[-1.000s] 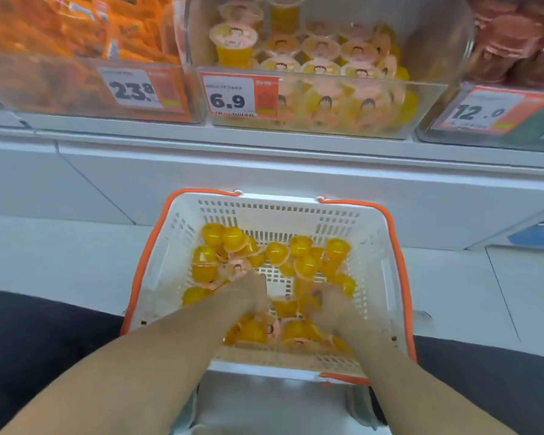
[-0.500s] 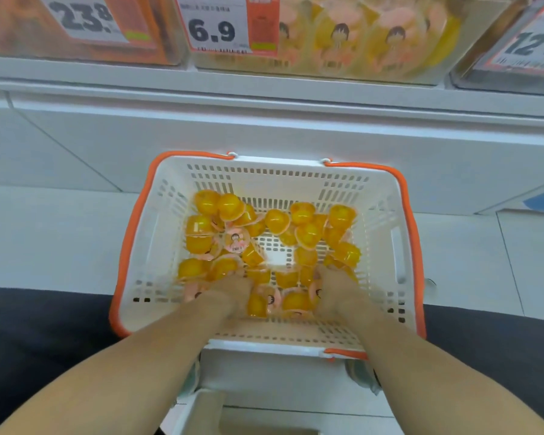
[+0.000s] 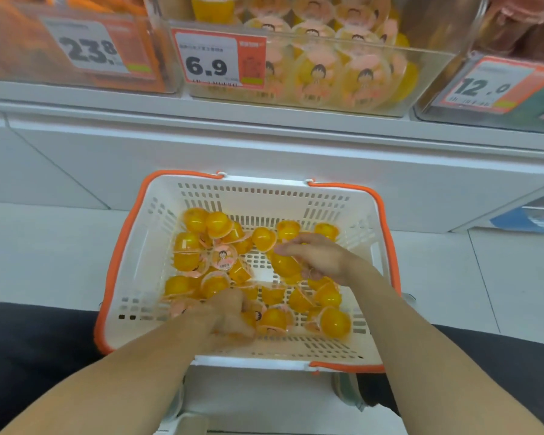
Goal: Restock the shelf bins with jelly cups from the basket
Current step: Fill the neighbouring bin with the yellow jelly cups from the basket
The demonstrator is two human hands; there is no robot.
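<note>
Head view, left hand [image 3: 230, 318] curling fingers around jelly cups [image 3: 274, 320] at basket [image 3: 129, 277] near wall, right hand [image 3: 319, 257] hovering mid-basket gripping one cup [image 3: 285, 265], shelf bin [image 3: 327, 73] sitting above basket.

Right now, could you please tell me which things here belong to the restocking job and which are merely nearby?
Job:
- basket
- jelly cups
- 6.9 bin, already holding jelly cups
- left hand and right hand, both in the basket

Nearby:
- 23.8 bin
- 12.0 bin

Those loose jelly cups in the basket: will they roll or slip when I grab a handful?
Probably both. The jelly cups have rounded domed bodies and lie tipped every way, so they'd likely roll. Their glossy plastic looks slippery. The right hand holds one individually.
</note>
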